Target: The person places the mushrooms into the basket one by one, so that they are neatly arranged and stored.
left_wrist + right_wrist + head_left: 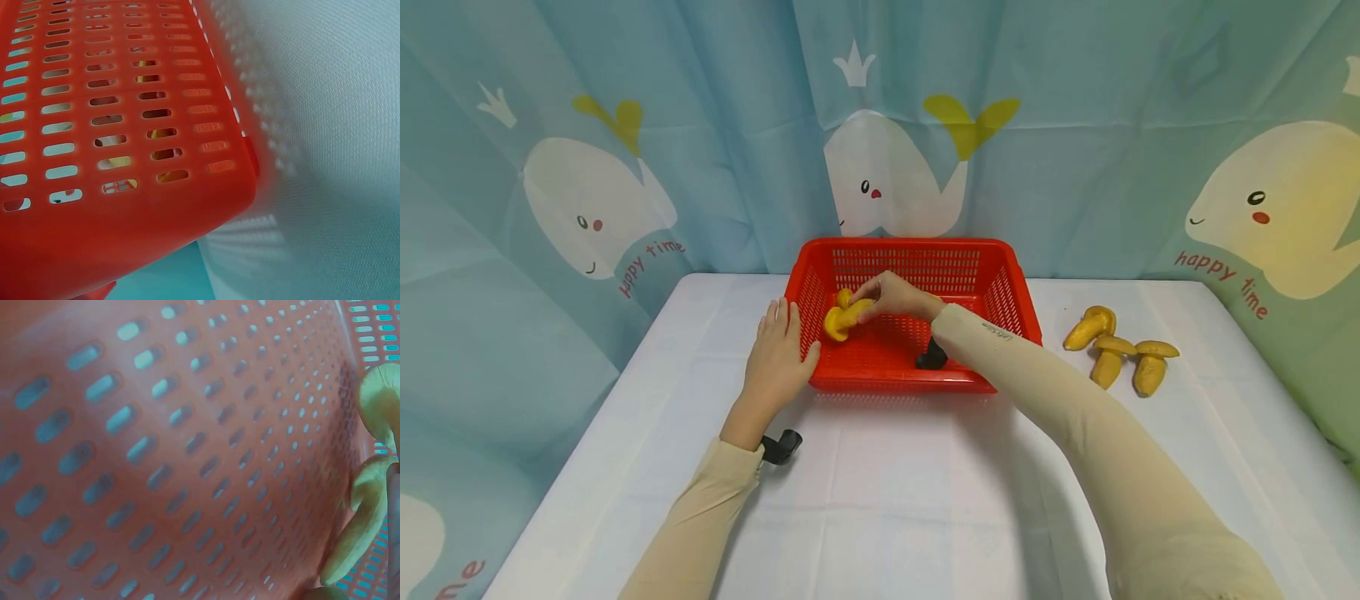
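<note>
A red plastic basket (891, 367) with slotted walls stands at the table's far side. My right hand (898, 297) reaches inside and pinches the stem of a yellow mushroom (837, 323), whose cap points left. Behind it, another yellow mushroom (844, 297) partly shows. In the right wrist view, one mushroom (378, 403) stands cap-up above a second mushroom (362, 528); which one I hold is unclear there. My left hand (777, 360) rests with straight fingers along the basket's left rim. The left wrist view shows the basket's slotted wall (131, 212), with yellow glimpsed through the slots.
To the right of the basket, three yellow-brown mushrooms (1093, 327) lie close together on the white-covered table (880, 500). A blue curtain (730, 158) printed with whales hangs right behind the basket. Black wrist cameras (782, 447) sit on both wrists.
</note>
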`<action>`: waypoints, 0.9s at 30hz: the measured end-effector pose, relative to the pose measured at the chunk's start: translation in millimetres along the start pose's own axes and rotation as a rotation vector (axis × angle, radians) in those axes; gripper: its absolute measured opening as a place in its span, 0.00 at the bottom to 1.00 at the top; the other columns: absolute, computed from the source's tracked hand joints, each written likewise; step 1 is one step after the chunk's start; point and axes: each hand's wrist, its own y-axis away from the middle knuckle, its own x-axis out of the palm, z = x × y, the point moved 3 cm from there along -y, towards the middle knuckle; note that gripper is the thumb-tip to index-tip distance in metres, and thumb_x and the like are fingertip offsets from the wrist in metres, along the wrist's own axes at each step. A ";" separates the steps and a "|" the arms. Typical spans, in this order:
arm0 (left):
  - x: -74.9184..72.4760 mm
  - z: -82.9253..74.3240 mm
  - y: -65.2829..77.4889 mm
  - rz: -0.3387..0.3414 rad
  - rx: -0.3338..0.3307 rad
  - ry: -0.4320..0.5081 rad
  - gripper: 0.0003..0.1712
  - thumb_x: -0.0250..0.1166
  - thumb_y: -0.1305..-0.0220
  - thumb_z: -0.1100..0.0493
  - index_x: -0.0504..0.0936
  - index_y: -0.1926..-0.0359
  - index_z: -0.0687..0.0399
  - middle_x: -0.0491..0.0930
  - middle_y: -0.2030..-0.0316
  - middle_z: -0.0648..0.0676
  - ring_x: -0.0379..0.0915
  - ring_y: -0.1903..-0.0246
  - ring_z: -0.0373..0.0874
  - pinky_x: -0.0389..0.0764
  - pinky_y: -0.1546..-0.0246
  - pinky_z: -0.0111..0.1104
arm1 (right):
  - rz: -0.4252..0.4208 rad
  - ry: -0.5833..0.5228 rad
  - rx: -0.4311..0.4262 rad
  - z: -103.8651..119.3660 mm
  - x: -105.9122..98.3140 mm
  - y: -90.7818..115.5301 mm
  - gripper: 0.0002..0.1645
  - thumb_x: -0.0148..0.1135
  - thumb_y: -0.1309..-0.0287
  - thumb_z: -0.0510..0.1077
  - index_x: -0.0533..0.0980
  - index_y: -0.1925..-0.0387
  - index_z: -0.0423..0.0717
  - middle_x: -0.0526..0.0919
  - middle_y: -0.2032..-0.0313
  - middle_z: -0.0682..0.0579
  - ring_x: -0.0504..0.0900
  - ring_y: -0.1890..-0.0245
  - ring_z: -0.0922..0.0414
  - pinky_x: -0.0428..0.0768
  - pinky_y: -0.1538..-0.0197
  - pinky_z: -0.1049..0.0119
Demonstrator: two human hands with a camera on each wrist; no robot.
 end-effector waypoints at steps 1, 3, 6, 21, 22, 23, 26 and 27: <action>0.0 0.1 0.0 0.001 -0.001 0.001 0.41 0.52 0.35 0.51 0.50 0.31 0.72 0.45 0.29 0.70 0.37 0.28 0.63 0.43 0.28 0.51 | 0.000 0.005 0.004 -0.6 0.7 -0.6 0.20 0.67 0.50 0.35 0.80 0.52 0.38 0.81 0.48 0.43 0.79 0.50 0.53 0.79 0.45 0.65; 0.1 0.2 -0.1 0.002 -0.002 0.000 0.42 0.53 0.36 0.51 0.49 0.30 0.72 0.45 0.29 0.70 0.37 0.28 0.63 0.43 0.28 0.51 | 0.001 0.015 0.018 -1.9 1.6 -1.9 0.21 0.67 0.50 0.35 0.80 0.51 0.39 0.81 0.47 0.44 0.79 0.47 0.52 0.78 0.44 0.66; 0.1 0.3 -0.1 0.005 -0.004 0.005 0.42 0.53 0.36 0.50 0.49 0.30 0.72 0.45 0.29 0.69 0.37 0.28 0.62 0.43 0.28 0.51 | 0.006 0.018 0.034 -3.4 2.7 -3.2 0.22 0.67 0.50 0.35 0.79 0.50 0.39 0.80 0.46 0.44 0.79 0.46 0.52 0.78 0.44 0.66; 0.0 -0.1 0.2 0.003 -0.003 0.004 0.41 0.52 0.35 0.51 0.49 0.30 0.72 0.46 0.29 0.70 0.37 0.28 0.62 0.44 0.28 0.51 | 0.117 0.021 0.060 -8.0 -0.2 -1.2 0.24 0.60 0.44 0.32 0.75 0.44 0.40 0.78 0.43 0.43 0.77 0.50 0.53 0.78 0.43 0.64; 0.1 0.0 0.0 0.002 -0.001 0.003 0.41 0.52 0.35 0.51 0.49 0.31 0.72 0.46 0.29 0.70 0.38 0.28 0.62 0.44 0.28 0.51 | 0.132 0.020 0.066 -8.9 -1.1 -1.3 0.24 0.59 0.43 0.32 0.75 0.43 0.40 0.77 0.43 0.43 0.77 0.50 0.53 0.77 0.42 0.64; 0.2 0.0 0.0 0.000 0.000 0.002 0.41 0.52 0.35 0.51 0.50 0.31 0.72 0.46 0.29 0.70 0.38 0.28 0.62 0.44 0.28 0.51 | 0.145 0.023 0.070 -9.3 -1.7 -1.4 0.24 0.58 0.43 0.31 0.74 0.43 0.40 0.76 0.42 0.43 0.76 0.49 0.53 0.77 0.42 0.64; 0.0 -0.1 0.0 0.000 -0.001 0.000 0.41 0.52 0.35 0.51 0.50 0.31 0.72 0.46 0.29 0.70 0.38 0.28 0.62 0.44 0.28 0.51 | 0.163 0.031 0.088 -9.9 -2.6 -1.1 0.25 0.56 0.42 0.30 0.73 0.42 0.40 0.75 0.41 0.42 0.75 0.47 0.52 0.75 0.40 0.63; -0.2 -0.3 0.0 -0.001 0.000 0.000 0.41 0.52 0.35 0.51 0.50 0.31 0.72 0.46 0.29 0.70 0.38 0.28 0.62 0.45 0.28 0.51 | 0.162 0.033 0.092 -10.1 -2.9 -1.1 0.25 0.55 0.42 0.29 0.73 0.42 0.40 0.75 0.41 0.42 0.75 0.47 0.52 0.75 0.39 0.63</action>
